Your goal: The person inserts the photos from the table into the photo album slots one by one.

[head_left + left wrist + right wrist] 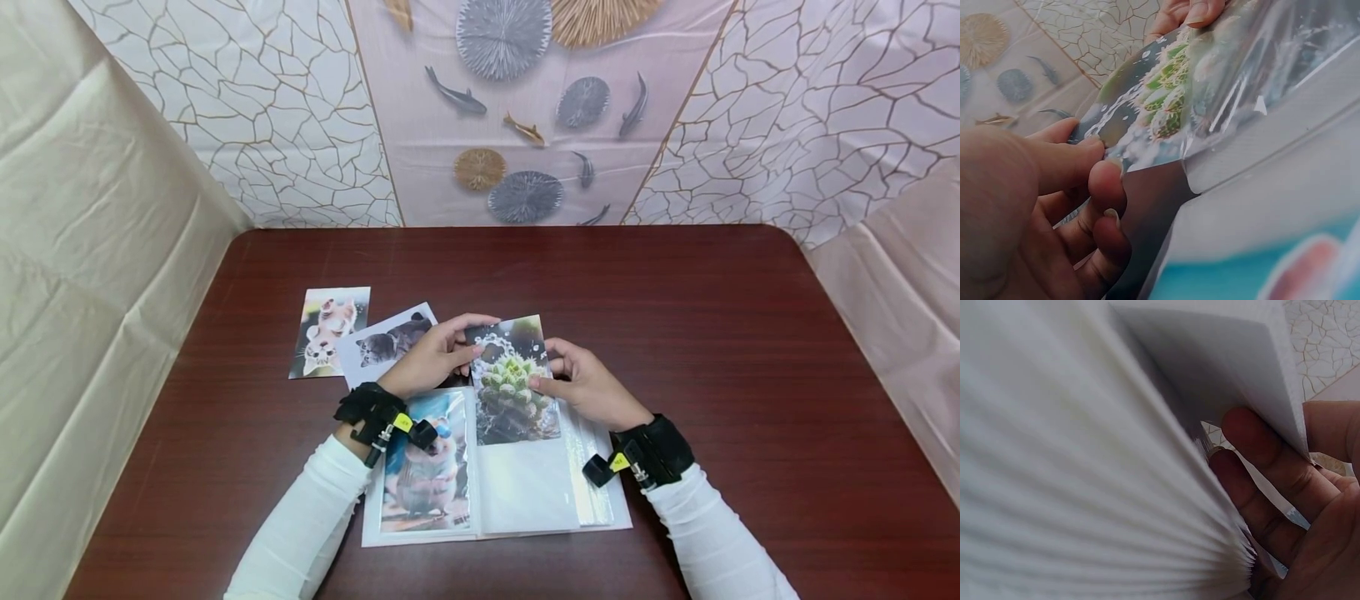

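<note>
An open photo album (525, 500) lies on the table, a photo of a small animal in its left page. A photo of a green succulent (513, 383) sits partway down the clear sleeve (1254, 81) of the right page, its upper part sticking out. My left hand (438, 354) pinches the photo's upper left edge between thumb and fingers (1107, 187). At the right edge, my right hand (588, 387) grips the album page (1210, 362) by the pocket's mouth, thumb over the photo and fingers behind.
Left of the album lie a photo of a grey cat (386, 342), partly under the left forearm, and a photo of a white kitten (326, 333). Loose album pages (1116, 487) fan out below the right hand. The brown table (712, 333) ends at a patterned backdrop.
</note>
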`<act>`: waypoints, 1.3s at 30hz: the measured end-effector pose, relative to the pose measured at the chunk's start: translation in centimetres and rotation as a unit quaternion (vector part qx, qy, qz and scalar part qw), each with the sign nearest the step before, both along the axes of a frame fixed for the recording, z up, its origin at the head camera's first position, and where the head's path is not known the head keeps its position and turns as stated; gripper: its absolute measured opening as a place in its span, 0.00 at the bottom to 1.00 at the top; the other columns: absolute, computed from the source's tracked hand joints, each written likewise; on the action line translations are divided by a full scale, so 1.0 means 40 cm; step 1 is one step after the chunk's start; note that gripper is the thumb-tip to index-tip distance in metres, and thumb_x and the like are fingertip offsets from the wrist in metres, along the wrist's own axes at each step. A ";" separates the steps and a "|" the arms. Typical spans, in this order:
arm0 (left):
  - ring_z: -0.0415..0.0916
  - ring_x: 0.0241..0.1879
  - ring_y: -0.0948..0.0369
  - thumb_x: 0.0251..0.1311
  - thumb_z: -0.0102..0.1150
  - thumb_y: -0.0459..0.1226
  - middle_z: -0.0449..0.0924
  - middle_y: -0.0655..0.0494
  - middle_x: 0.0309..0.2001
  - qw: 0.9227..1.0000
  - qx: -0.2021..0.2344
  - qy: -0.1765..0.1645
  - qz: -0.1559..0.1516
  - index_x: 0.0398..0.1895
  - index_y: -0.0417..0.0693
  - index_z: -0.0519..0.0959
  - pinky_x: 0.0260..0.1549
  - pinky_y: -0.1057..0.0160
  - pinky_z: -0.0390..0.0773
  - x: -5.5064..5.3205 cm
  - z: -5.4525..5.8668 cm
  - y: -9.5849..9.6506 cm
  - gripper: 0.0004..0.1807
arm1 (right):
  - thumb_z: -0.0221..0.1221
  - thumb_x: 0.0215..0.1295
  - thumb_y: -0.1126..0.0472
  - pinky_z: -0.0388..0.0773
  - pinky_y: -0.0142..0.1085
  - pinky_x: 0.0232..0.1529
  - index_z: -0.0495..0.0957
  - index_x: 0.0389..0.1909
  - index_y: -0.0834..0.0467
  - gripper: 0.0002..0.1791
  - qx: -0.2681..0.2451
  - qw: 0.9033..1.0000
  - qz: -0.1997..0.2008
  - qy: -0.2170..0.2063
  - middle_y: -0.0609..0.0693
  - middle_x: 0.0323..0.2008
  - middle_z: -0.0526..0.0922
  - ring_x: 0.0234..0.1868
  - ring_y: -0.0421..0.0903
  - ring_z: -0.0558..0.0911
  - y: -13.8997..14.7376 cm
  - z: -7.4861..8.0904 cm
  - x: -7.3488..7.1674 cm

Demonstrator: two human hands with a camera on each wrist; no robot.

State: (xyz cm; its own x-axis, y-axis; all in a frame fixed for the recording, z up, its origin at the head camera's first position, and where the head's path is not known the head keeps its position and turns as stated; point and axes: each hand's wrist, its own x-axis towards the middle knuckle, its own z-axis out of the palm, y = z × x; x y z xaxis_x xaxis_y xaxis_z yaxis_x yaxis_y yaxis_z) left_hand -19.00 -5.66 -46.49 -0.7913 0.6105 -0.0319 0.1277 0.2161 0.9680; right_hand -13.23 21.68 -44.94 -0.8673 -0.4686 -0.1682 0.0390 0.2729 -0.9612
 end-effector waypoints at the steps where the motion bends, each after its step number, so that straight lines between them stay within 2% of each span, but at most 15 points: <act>1: 0.74 0.28 0.48 0.76 0.52 0.37 0.71 0.43 0.26 1.000 -0.003 0.002 -0.003 0.71 0.65 0.70 0.30 0.59 0.73 0.000 0.000 0.000 0.23 | 0.59 0.73 0.66 0.70 0.31 0.42 0.50 0.76 0.69 0.38 0.002 1.000 0.001 0.001 0.49 0.33 0.84 0.33 0.36 0.80 0.000 0.000 0.000; 7: 0.74 0.27 0.50 0.76 0.51 0.38 0.73 0.47 0.27 1.000 -0.018 0.013 -0.007 0.70 0.66 0.71 0.30 0.60 0.74 0.002 -0.001 0.001 0.22 | 0.58 0.73 0.66 0.70 0.31 0.44 0.45 0.78 0.70 0.41 0.022 1.000 -0.002 -0.001 0.53 0.34 0.84 0.34 0.37 0.81 0.004 0.001 0.003; 12: 0.74 0.26 0.50 0.77 0.50 0.37 0.73 0.44 0.27 1.000 -0.020 0.013 -0.006 0.70 0.65 0.72 0.30 0.59 0.74 0.002 0.002 0.000 0.22 | 0.58 0.73 0.65 0.72 0.30 0.45 0.46 0.78 0.69 0.41 0.021 1.000 -0.003 -0.001 0.55 0.34 0.84 0.36 0.38 0.82 0.003 0.003 0.004; 16: 0.73 0.26 0.49 0.77 0.49 0.37 0.72 0.43 0.25 1.000 -0.018 0.008 -0.007 0.68 0.65 0.73 0.30 0.60 0.74 0.002 0.002 0.000 0.21 | 0.59 0.73 0.66 0.73 0.30 0.45 0.47 0.77 0.69 0.40 0.021 1.000 -0.007 -0.003 0.52 0.33 0.83 0.36 0.38 0.82 0.001 0.002 0.003; 24: 0.73 0.26 0.47 0.77 0.49 0.36 0.72 0.40 0.25 1.000 -0.004 -0.005 -0.013 0.67 0.61 0.74 0.25 0.61 0.70 0.003 0.000 0.001 0.20 | 0.58 0.73 0.65 0.68 0.34 0.37 0.54 0.73 0.68 0.34 0.008 1.000 0.002 -0.008 0.51 0.28 0.77 0.27 0.40 0.73 -0.003 0.006 0.004; 31: 0.70 0.26 0.46 0.77 0.50 0.35 0.70 0.40 0.24 1.000 -0.005 -0.006 -0.012 0.66 0.59 0.76 0.29 0.60 0.74 0.003 -0.002 0.000 0.19 | 0.58 0.73 0.65 0.72 0.33 0.39 0.59 0.67 0.67 0.28 0.000 1.000 0.005 -0.007 0.53 0.31 0.81 0.30 0.40 0.79 -0.004 0.006 0.002; 39: 0.71 0.26 0.45 0.77 0.50 0.35 0.71 0.40 0.25 1.000 -0.004 -0.012 -0.013 0.65 0.56 0.77 0.27 0.60 0.72 0.004 -0.001 0.001 0.18 | 0.59 0.73 0.65 0.69 0.34 0.35 0.62 0.65 0.65 0.25 -0.004 1.000 0.005 -0.004 0.51 0.28 0.80 0.27 0.40 0.76 -0.007 0.006 0.002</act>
State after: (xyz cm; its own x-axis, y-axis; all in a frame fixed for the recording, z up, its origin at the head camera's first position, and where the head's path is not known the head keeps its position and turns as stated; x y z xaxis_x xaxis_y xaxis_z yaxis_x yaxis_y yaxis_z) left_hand -18.85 -5.61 -46.53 -0.7739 0.6309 -0.0561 0.1094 0.2204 0.9693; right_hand -13.16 21.42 -44.70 -0.8613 -0.4784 -0.1713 0.0436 0.2663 -0.9629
